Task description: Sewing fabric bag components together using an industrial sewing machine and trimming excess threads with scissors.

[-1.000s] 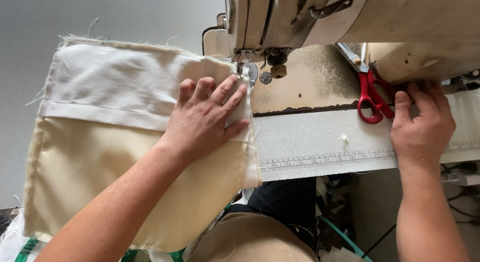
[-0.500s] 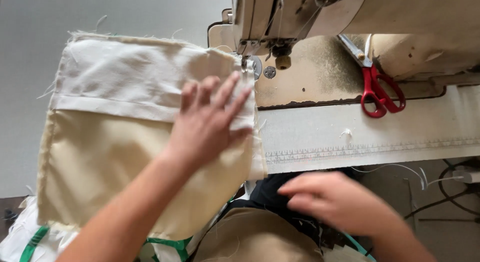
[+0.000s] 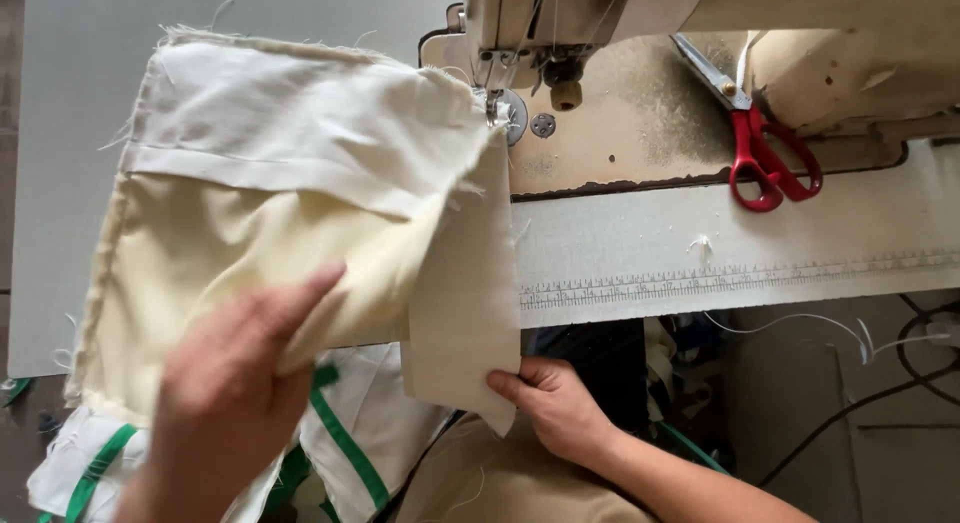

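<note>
The cream, frayed-edged fabric panel (image 3: 290,213) lay on the counter (image 3: 740,253), its far corner under the sewing machine's needle (image 3: 492,101); the left hand (image 3: 235,383) pressed it with fingers together, the right hand (image 3: 560,408) pinched its hanging lower flap from below

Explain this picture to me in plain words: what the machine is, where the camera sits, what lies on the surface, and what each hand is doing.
The camera is worn on the person's head and looks down at their work. The machine at the top is a sewing machine; its needle area sits over a worn metal plate. A cream fabric piece with frayed edges lies on the table, one corner under the needle. The left hand rests flat on that fabric. The right hand pinches the lower edge of a stiffer cream strip that hangs off the table's front. Red-handled scissors lie beside the machine. A ruler strip runs along the table edge. White cloth with green stripes lies below.
</note>
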